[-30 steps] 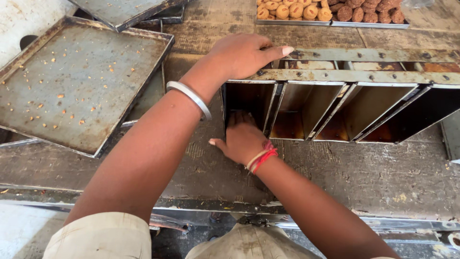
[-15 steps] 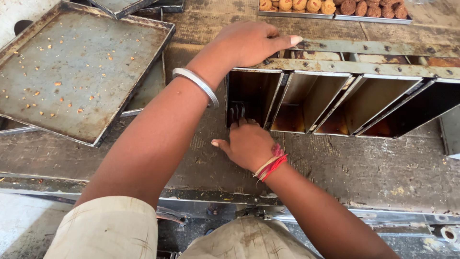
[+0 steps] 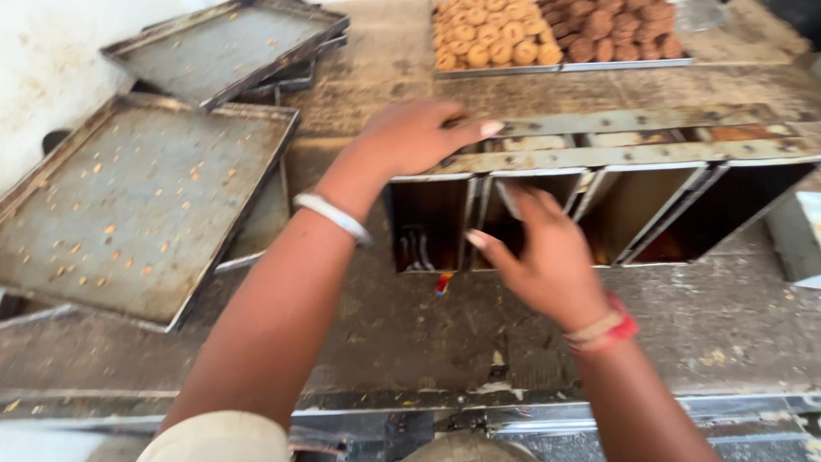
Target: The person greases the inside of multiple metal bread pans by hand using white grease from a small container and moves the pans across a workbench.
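Observation:
A strap of several metal loaf tins (image 3: 650,201) lies on its side on the worn work table, open mouths toward me. My left hand (image 3: 419,135), a metal bangle on its wrist, rests palm down on the top edge of the leftmost tin and holds the strap. My right hand (image 3: 547,257), with red thread at the wrist, hovers with fingers spread at the mouth of the second tin from the left and holds nothing. A small red scrap (image 3: 443,283) lies on the table below the leftmost tin.
A large crumb-strewn baking tray (image 3: 128,205) lies tilted at left over other trays, with another tray (image 3: 227,43) behind it. A tray of round baked biscuits (image 3: 556,34) sits at the back. The metal table edge (image 3: 513,411) runs close to me.
My right hand has left the mouth of the leftmost tin and moved right to the second tin. My left hand stays on top of the strap.

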